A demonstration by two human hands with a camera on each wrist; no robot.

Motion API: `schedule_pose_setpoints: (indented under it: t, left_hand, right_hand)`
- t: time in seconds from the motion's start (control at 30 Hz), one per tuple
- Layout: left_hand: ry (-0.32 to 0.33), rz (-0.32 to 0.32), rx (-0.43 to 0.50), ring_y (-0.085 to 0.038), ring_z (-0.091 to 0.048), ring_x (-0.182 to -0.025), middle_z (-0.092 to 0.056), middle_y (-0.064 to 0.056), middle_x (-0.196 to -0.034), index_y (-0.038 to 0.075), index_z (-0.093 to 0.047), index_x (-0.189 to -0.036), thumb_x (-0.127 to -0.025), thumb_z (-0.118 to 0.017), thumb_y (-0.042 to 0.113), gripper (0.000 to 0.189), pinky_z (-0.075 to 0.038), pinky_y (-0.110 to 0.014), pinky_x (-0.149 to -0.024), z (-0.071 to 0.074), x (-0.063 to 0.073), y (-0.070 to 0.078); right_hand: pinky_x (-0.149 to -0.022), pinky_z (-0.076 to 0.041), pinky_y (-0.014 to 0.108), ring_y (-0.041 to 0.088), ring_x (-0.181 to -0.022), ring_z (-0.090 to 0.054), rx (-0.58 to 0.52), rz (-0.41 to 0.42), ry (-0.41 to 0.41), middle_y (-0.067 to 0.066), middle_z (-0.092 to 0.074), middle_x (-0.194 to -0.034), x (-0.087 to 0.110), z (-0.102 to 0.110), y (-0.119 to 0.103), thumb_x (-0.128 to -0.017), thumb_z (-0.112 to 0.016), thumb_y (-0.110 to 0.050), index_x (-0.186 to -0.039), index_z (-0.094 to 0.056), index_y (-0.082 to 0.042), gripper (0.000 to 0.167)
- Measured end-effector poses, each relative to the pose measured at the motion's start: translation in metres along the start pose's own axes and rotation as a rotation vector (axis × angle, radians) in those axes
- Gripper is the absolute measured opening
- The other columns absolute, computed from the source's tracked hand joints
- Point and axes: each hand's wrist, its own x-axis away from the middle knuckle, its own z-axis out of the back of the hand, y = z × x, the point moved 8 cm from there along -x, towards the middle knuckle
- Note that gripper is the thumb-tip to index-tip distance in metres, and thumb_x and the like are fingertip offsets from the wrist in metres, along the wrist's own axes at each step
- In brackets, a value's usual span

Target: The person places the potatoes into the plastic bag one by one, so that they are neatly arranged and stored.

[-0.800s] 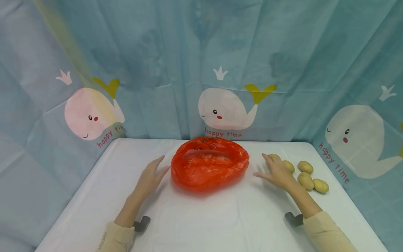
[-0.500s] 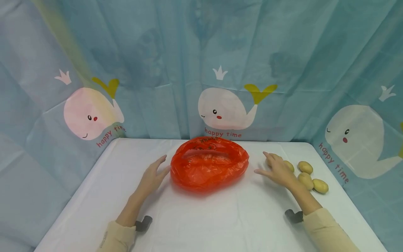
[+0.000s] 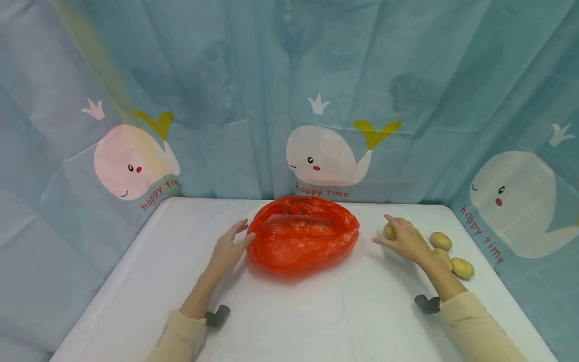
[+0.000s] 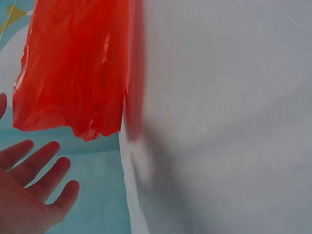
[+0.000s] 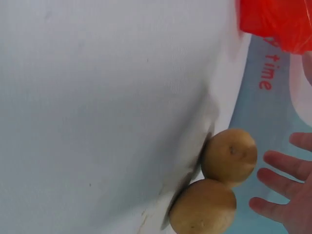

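Observation:
A red plastic bag (image 3: 298,251) stands on the white table with its mouth spread wide and facing up. At the bag's left side is my left hand (image 3: 227,253), fingers extended and thumb apart; in the left wrist view, a small gap shows between the fingers and the bag (image 4: 73,68). My right hand (image 3: 407,242) hovers over the potatoes on the right, fingers extended and holding nothing. One yellow potato (image 3: 389,231) shows between its thumb and fingers. In the right wrist view, two potatoes (image 5: 229,156) lie close beside the spread fingers.
More potatoes lie right of the right hand, among them a far one (image 3: 441,241) and a near one (image 3: 463,268). A blue curtain (image 3: 253,151) with whale prints hangs behind the white table (image 3: 307,322). Both wrists carry dark camera mounts (image 3: 219,316).
My left hand has moved right, up to the bag's left rim. The right hand has shifted slightly right and away from me, over the potatoes. Bag and potatoes stay in place.

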Motion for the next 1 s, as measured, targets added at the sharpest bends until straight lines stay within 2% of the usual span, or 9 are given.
schedule_pose_setpoints:
  t: [0.13, 0.3, 0.5, 0.73, 1.0]
  left_hand:
    - [0.007, 0.000, 0.017, -0.032, -0.043, -0.137, -0.049, -0.010, -0.147, 0.023, -0.038, -0.149, -0.092, -0.058, 0.054, 0.068, -0.039, -0.060, -0.110, -0.002, -0.001, 0.002]
    - [0.014, 0.002, 0.025, -0.031, -0.045, -0.136, -0.050, -0.010, -0.147, 0.023, -0.039, -0.149, -0.091, -0.059, 0.055, 0.069, -0.040, -0.059, -0.110, -0.005, -0.002, 0.003]
    - [0.032, 0.000, 0.037, -0.032, -0.047, -0.134, -0.053, -0.011, -0.144, 0.024, -0.040, -0.148, -0.092, -0.061, 0.046, 0.064, -0.041, -0.060, -0.109, -0.006, -0.005, 0.008]
    - [0.061, -0.017, 0.033, -0.032, -0.050, -0.130, -0.057, -0.013, -0.138, 0.021, -0.042, -0.147, -0.094, -0.062, 0.040, 0.061, -0.040, -0.062, -0.108, -0.006, -0.006, 0.012]
    - [0.077, -0.047, 0.037, -0.030, -0.053, -0.125, -0.061, -0.013, -0.133, 0.020, -0.046, -0.146, -0.095, -0.061, 0.040, 0.057, -0.045, -0.057, -0.106, -0.007, -0.006, 0.014]
  right_hand:
    - [-0.100, -0.039, 0.071, 0.052, -0.126, -0.042, 0.005, -0.013, -0.023, 0.035, -0.043, -0.141, -0.003, 0.000, 0.005, -0.085, -0.064, -0.060, -0.147, -0.035, 0.002, 0.092]
    - [-0.100, -0.038, 0.071, 0.054, -0.126, -0.042, 0.010, -0.018, -0.031, 0.037, -0.043, -0.140, -0.005, 0.002, 0.009, -0.087, -0.063, -0.057, -0.146, -0.035, 0.004, 0.089]
    - [-0.099, -0.038, 0.072, 0.054, -0.124, -0.042, 0.014, -0.041, -0.036, 0.038, -0.042, -0.139, -0.007, 0.002, 0.014, -0.088, -0.064, -0.054, -0.146, -0.035, 0.005, 0.087]
    - [-0.098, -0.038, 0.072, 0.056, -0.122, -0.043, 0.060, -0.053, -0.031, 0.039, -0.043, -0.136, -0.010, 0.005, 0.019, -0.090, -0.063, -0.050, -0.144, -0.036, 0.007, 0.083]
    - [-0.091, -0.042, 0.070, 0.054, -0.115, -0.050, 0.099, -0.050, -0.049, 0.039, -0.050, -0.127, -0.011, 0.006, 0.025, -0.090, -0.064, -0.044, -0.139, -0.041, 0.011, 0.077]
